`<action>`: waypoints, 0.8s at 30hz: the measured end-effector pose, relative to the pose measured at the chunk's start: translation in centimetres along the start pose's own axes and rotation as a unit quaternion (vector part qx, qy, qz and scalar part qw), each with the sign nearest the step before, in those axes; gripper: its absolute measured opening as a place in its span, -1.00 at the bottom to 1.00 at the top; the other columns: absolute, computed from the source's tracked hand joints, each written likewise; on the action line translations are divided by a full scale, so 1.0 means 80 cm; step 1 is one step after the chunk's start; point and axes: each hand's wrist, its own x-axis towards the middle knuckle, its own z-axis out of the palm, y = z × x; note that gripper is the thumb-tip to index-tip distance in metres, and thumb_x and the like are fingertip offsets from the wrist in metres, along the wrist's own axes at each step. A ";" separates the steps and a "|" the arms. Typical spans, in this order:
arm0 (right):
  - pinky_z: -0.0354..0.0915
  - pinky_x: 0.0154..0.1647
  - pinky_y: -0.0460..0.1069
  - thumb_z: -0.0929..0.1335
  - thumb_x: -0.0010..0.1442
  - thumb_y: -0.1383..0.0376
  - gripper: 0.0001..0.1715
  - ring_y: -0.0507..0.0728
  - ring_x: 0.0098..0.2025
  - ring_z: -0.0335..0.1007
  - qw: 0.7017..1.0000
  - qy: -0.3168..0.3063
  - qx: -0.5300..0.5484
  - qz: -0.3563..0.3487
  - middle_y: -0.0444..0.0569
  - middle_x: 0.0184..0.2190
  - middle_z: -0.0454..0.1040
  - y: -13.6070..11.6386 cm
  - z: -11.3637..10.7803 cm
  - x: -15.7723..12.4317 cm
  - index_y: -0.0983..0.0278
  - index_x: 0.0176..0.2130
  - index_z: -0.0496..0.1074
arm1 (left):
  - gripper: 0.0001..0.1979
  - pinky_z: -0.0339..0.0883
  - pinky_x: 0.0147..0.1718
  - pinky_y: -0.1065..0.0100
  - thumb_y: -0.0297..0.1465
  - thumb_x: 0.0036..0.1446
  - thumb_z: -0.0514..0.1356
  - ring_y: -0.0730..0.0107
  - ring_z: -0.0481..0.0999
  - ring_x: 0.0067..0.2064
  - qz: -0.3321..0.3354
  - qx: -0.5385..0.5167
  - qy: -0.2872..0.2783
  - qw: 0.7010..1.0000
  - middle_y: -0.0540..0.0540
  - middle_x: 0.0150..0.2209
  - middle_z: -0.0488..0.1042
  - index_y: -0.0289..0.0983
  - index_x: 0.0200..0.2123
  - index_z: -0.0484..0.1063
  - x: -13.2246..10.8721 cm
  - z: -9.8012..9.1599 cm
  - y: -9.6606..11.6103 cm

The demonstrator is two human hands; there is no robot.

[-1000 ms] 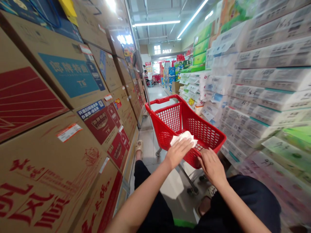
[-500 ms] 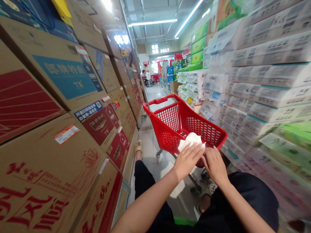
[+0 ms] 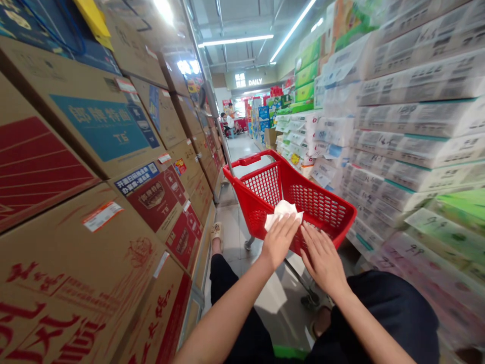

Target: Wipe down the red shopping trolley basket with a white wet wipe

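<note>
A red plastic shopping cart (image 3: 322, 205) stands in a narrow store aisle right in front of me. My left hand (image 3: 278, 240) presses a crumpled white tissue (image 3: 282, 211) against the near rim of the cart, fingers laid over it. My right hand (image 3: 322, 258) rests flat against the cart's near side wall, fingers stretched out, just right of the left hand. I am low down, with my knees in dark trousers below the hands.
Stacked cardboard cartons (image 3: 87, 167) wall the left side. Wrapped tissue and paper packs (image 3: 413, 131) fill the right side. The tiled aisle floor (image 3: 242, 146) runs ahead to more displays, where a person (image 3: 226, 121) sits far off. My sandalled foot (image 3: 216, 231) is by the cartons.
My left hand slid the tissue right along the cart rim, then back left. My right hand shifted left and now lies flat on the cart wall. The view rocked slightly.
</note>
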 end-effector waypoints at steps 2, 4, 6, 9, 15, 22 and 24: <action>0.13 0.39 0.32 0.24 0.34 0.31 -0.13 0.32 0.39 0.14 1.000 -0.008 0.001 -0.002 0.10 0.44 0.08 0.004 -0.002 -0.001 0.22 0.50 -0.17 | -0.44 0.02 0.44 0.14 -0.50 0.43 -0.04 0.30 -0.02 0.48 0.024 -0.015 -0.009 1.000 -0.05 0.47 0.01 -0.20 0.45 0.03 0.000 0.000 -0.018; 0.16 0.37 0.30 0.23 0.34 0.33 -0.14 0.31 0.38 0.17 1.000 -0.018 0.005 -0.011 0.07 0.44 0.09 0.013 -0.005 -0.004 0.20 0.50 -0.15 | -0.44 0.02 0.43 0.15 -0.53 0.42 -0.07 0.34 0.00 0.47 0.009 -0.025 -0.014 1.000 -0.05 0.45 0.06 -0.20 0.44 0.05 0.003 0.000 -0.051; 0.18 0.36 0.30 0.23 0.33 0.34 -0.13 0.32 0.36 0.20 1.000 -0.015 0.008 -0.015 0.06 0.43 0.11 0.021 -0.006 -0.007 0.20 0.50 -0.15 | -0.42 0.03 0.43 0.10 -0.56 0.41 -0.09 0.31 0.01 0.47 -0.037 -0.027 -0.020 0.999 -0.07 0.45 0.08 -0.19 0.44 0.05 0.008 -0.002 -0.081; 0.19 0.34 0.31 0.25 0.31 0.33 -0.12 0.32 0.35 0.21 1.000 -0.001 0.010 0.001 0.06 0.42 0.15 0.022 -0.004 -0.008 0.19 0.50 -0.14 | -0.40 0.04 0.42 0.05 -0.59 0.37 -0.07 0.25 0.00 0.47 -0.094 -0.013 -0.024 0.995 -0.12 0.45 0.08 -0.22 0.44 0.05 0.015 -0.002 -0.094; 0.19 0.34 0.30 0.28 0.28 0.32 -0.09 0.32 0.33 0.22 1.000 0.013 0.018 0.014 0.06 0.40 0.18 0.018 -0.002 -0.009 0.18 0.49 -0.11 | -0.42 0.02 0.44 0.12 -0.54 0.39 -0.03 0.30 -0.01 0.48 0.005 -0.008 -0.005 1.000 -0.09 0.45 0.08 -0.23 0.44 0.04 0.003 0.010 -0.042; 0.21 0.32 0.28 0.26 0.29 0.33 -0.11 0.31 0.33 0.22 1.000 0.002 0.012 -0.002 0.06 0.41 0.18 0.025 -0.005 -0.011 0.19 0.49 -0.10 | -0.41 0.06 0.41 0.09 -0.59 0.37 -0.08 0.30 0.03 0.47 -0.050 -0.015 -0.032 0.998 -0.11 0.44 0.11 -0.22 0.42 0.08 0.003 -0.012 -0.132; 0.20 0.32 0.27 0.27 0.29 0.33 -0.11 0.30 0.34 0.21 1.000 0.003 0.008 -0.004 0.06 0.41 0.17 0.022 -0.003 -0.010 0.21 0.49 -0.10 | -0.41 0.09 0.40 0.03 -0.60 0.35 -0.08 0.25 0.09 0.45 -0.105 -0.001 -0.032 0.994 -0.15 0.42 0.16 -0.22 0.40 0.12 0.010 -0.018 -0.157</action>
